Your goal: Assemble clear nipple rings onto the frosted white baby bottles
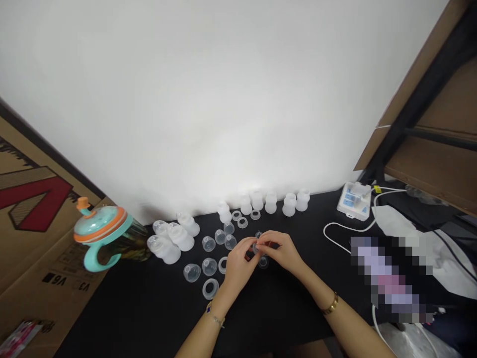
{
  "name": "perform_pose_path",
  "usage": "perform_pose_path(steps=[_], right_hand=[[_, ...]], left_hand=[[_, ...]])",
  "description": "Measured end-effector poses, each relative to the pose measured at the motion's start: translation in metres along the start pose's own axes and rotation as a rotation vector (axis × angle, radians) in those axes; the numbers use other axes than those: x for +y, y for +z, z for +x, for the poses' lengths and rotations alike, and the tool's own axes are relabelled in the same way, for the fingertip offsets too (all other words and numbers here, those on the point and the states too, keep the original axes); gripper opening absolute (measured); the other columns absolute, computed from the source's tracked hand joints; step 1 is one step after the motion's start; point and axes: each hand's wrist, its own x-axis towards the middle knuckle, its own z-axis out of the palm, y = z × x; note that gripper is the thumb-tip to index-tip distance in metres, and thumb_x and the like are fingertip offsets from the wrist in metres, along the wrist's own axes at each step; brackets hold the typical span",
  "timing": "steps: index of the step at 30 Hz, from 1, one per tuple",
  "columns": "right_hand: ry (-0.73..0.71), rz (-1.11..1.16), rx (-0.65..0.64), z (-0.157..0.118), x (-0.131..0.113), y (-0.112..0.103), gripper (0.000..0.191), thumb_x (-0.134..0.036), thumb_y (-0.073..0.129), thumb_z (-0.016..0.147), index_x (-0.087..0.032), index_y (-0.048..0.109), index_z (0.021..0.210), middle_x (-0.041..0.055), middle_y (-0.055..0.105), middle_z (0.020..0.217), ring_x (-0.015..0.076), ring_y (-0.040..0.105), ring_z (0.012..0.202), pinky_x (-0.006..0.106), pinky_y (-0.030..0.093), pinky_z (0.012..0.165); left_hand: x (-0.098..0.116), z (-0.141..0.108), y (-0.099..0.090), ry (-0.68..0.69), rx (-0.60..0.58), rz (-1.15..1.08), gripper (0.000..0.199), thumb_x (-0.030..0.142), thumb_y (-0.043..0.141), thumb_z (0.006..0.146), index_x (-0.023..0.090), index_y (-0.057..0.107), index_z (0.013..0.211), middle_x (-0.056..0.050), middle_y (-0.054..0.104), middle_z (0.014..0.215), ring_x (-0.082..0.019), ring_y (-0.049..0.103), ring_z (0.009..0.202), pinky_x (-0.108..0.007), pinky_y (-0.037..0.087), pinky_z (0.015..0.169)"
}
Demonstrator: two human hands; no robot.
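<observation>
My left hand (242,261) and my right hand (279,251) meet over the black table. Between their fingertips they pinch a small translucent bottle part (255,247), mostly hidden by the fingers; it could be a nipple or a ring. Just below the hands lies a clear nipple-like piece (263,262), and another (259,234) shows behind the fingers. Left of my left hand are clear dome caps (209,267) and a translucent collar ring (210,289). A second ring (222,265) is partly covered by that hand.
Several white bottle bodies (271,203) stand along the wall, with flat rings (242,222) before them. Capped baby bottles (181,236) group at left, beside a teal-lidded jug (108,233). At right are a power strip (355,201), a white cable (343,225) and a pixelated object (391,278).
</observation>
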Motion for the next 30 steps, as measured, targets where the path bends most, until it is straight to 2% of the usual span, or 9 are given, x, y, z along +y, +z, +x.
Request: perform_pose_path(steps=[4,6,9,14,18,23,27,30], right_hand=[[-0.017,-0.048,0.004,0.0,-0.002,0.001,0.017,-0.04,0.068,0.085,-0.026,0.076,0.081,0.0051,0.071,0.086,0.0208,0.065,0.077,0.031,0.05,0.064],[-0.016,-0.057,0.02,-0.001,-0.001,0.0,0.016,-0.04,0.068,0.086,-0.026,0.075,0.086,0.005,0.071,0.089,0.0199,0.065,0.076,0.03,0.05,0.063],[0.014,-0.053,0.048,0.0,0.001,0.0,0.023,-0.042,0.071,0.082,-0.027,0.073,0.1,0.0048,0.071,0.098,0.0185,0.064,0.074,0.029,0.051,0.061],[0.102,-0.048,0.04,0.002,0.003,-0.002,0.033,-0.044,0.075,0.078,-0.028,0.071,0.107,0.0041,0.071,0.105,0.0179,0.064,0.076,0.028,0.049,0.06],[0.217,0.09,0.018,0.004,0.009,-0.001,0.035,-0.045,0.074,0.077,-0.025,0.071,0.106,0.0045,0.071,0.104,0.0156,0.063,0.07,0.026,0.049,0.057],[0.325,0.31,-0.076,0.005,0.019,0.001,0.042,-0.045,0.077,0.075,-0.023,0.069,0.11,0.0058,0.07,0.106,0.0136,0.063,0.067,0.024,0.049,0.053],[0.367,0.422,-0.163,0.005,0.015,0.002,0.045,-0.042,0.078,0.075,-0.023,0.068,0.114,0.0063,0.07,0.109,0.0145,0.065,0.072,0.023,0.049,0.055],[0.393,0.482,-0.212,0.004,0.008,0.001,0.045,-0.041,0.078,0.075,-0.023,0.068,0.115,0.0054,0.072,0.104,0.0151,0.065,0.074,0.023,0.048,0.056]], left_hand=[[-0.001,-0.001,-0.001,-0.011,-0.006,-0.003,0.02,0.035,0.064,0.087,0.023,0.071,0.102,-0.006,0.07,0.109,-0.017,0.065,0.075,-0.026,0.054,0.056],[0.0,-0.001,-0.001,-0.011,0.017,-0.011,0.018,0.035,0.064,0.087,0.023,0.071,0.098,-0.007,0.07,0.109,-0.02,0.066,0.082,-0.028,0.055,0.059],[0.0,0.0,-0.004,0.009,0.085,-0.002,0.014,0.035,0.065,0.087,0.023,0.072,0.09,-0.007,0.071,0.108,-0.025,0.065,0.099,-0.033,0.056,0.069],[-0.001,0.003,-0.009,0.017,0.183,-0.033,0.014,0.036,0.069,0.085,0.022,0.071,0.082,-0.007,0.072,0.105,-0.026,0.065,0.102,-0.044,0.052,0.089],[-0.001,0.004,-0.013,0.041,0.231,-0.082,0.011,0.032,0.066,0.087,0.023,0.073,0.089,-0.006,0.072,0.106,-0.025,0.063,0.106,-0.044,0.049,0.095],[0.003,0.004,-0.015,0.072,0.224,-0.072,0.014,0.032,0.061,0.091,0.024,0.073,0.09,-0.006,0.072,0.106,-0.025,0.062,0.108,-0.044,0.048,0.097],[0.007,0.003,-0.017,0.097,0.241,-0.08,0.013,0.031,0.062,0.09,0.024,0.072,0.086,-0.005,0.072,0.101,-0.024,0.062,0.104,-0.043,0.048,0.096],[0.008,0.003,-0.017,0.11,0.26,-0.078,0.012,0.03,0.064,0.089,0.024,0.071,0.082,-0.004,0.072,0.098,-0.024,0.062,0.102,-0.042,0.047,0.095]])
